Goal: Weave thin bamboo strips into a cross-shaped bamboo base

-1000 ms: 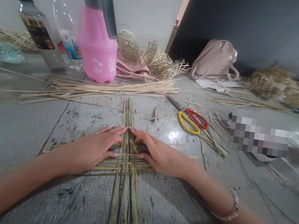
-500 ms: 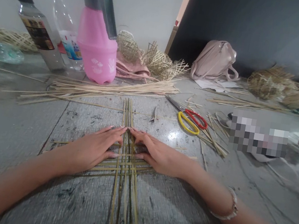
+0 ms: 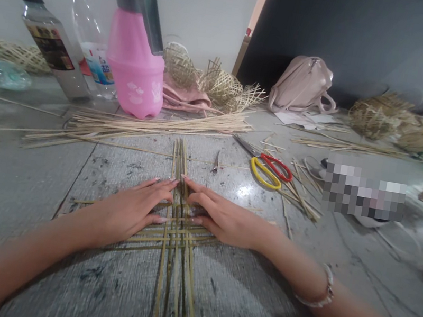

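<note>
Green bamboo strips (image 3: 176, 252) lie crossed on the grey surface, several running lengthwise and several sideways, interlaced below my hands. My left hand (image 3: 139, 206) rests on the left side of the lengthwise strips, its fingertips touching them and its thumb apart from the fingers. From the right, my right hand (image 3: 218, 216) touches the same strips, forefinger stretched forward and thumb apart near the crossing. Parts of the sideways strips are hidden beneath both hands.
Behind the hands lie a bundle of pale strips (image 3: 152, 125), a pink spray bottle (image 3: 135, 69) and two upright bottles. Scissors (image 3: 265, 172) with red and yellow handles are at the right. A pink bag (image 3: 302, 87) and woven pieces (image 3: 379, 114) stand farther back.
My right forefinger has lifted or shifted slightly forward along the strips. My left hand has hardly moved, and the whole view has shifted slightly.
</note>
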Demonstrator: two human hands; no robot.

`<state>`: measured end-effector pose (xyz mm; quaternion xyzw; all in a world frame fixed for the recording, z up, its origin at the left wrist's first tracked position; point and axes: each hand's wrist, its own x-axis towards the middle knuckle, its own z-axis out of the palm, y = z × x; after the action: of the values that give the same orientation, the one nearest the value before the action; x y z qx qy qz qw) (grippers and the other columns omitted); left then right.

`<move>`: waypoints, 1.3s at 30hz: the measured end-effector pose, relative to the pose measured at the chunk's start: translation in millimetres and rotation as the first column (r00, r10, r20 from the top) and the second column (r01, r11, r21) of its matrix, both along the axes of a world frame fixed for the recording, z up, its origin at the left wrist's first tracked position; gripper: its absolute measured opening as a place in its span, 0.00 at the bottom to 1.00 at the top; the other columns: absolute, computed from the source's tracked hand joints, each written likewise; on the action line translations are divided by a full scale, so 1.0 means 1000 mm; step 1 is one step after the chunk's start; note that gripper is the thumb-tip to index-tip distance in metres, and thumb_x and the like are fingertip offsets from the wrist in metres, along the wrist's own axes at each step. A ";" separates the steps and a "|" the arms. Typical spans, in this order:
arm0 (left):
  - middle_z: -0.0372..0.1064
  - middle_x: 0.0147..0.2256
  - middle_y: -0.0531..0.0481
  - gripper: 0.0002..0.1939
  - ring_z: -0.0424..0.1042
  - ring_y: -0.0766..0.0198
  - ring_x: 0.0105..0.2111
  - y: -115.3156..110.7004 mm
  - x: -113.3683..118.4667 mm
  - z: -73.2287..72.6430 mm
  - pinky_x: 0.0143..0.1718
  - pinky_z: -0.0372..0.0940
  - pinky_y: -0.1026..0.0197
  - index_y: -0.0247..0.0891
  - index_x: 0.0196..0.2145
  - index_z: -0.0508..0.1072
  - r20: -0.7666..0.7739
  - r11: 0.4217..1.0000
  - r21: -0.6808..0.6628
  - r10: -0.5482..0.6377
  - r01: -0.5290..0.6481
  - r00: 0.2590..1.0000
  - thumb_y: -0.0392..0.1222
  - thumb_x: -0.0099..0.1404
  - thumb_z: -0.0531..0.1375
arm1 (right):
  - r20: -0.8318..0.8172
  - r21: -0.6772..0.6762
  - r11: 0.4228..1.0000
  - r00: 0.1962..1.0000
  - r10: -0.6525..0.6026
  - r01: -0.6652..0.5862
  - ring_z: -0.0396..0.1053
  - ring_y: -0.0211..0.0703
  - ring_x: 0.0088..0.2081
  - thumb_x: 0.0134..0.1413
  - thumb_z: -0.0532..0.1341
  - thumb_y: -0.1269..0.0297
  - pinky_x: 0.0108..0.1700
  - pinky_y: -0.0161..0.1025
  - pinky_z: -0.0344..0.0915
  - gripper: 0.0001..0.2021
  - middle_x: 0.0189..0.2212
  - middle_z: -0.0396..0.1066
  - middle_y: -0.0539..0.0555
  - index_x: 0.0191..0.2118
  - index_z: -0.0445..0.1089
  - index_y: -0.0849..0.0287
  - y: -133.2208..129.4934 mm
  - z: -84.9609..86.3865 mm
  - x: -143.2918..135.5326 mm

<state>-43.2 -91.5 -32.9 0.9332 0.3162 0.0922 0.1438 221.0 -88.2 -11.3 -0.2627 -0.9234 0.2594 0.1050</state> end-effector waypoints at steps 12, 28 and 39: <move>0.51 0.66 0.37 0.16 0.51 0.54 0.66 0.000 0.000 -0.001 0.65 0.52 0.45 0.39 0.53 0.61 0.008 1.000 -0.004 0.012 -0.012 1.000 0.50 0.76 0.46 | 0.002 -0.053 0.998 1.000 -0.019 0.019 0.38 0.44 0.70 0.67 0.52 0.70 0.67 0.50 0.54 0.09 0.69 0.39 0.69 0.50 0.58 0.61 0.001 0.000 0.000; 0.51 0.66 0.39 0.27 0.51 0.57 0.66 0.005 -0.001 -0.008 0.66 0.47 0.51 0.36 0.65 0.53 -0.049 0.994 0.099 -0.033 0.038 0.998 0.54 0.76 0.42 | 0.063 0.132 0.990 0.997 0.032 -0.040 0.40 0.47 0.70 0.69 0.51 0.66 0.70 0.51 0.45 0.25 0.67 0.47 0.69 0.66 0.52 0.73 0.004 -0.014 0.000; 0.44 0.68 0.41 0.26 0.43 0.58 0.68 0.005 -0.005 -0.005 0.67 0.41 0.56 0.31 0.66 0.54 -0.207 0.980 0.158 -0.083 0.117 0.975 0.47 0.77 0.40 | 0.177 0.246 0.964 0.983 0.057 -0.100 0.35 0.47 0.70 0.69 0.48 0.66 0.70 0.49 0.41 0.26 0.68 0.43 0.69 0.67 0.48 0.75 0.005 -0.021 0.001</move>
<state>-48.2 -86.9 -37.8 0.9613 0.2724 0.0176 0.0363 222.0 -83.4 -31.8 -0.2310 -0.9643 0.1199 0.0489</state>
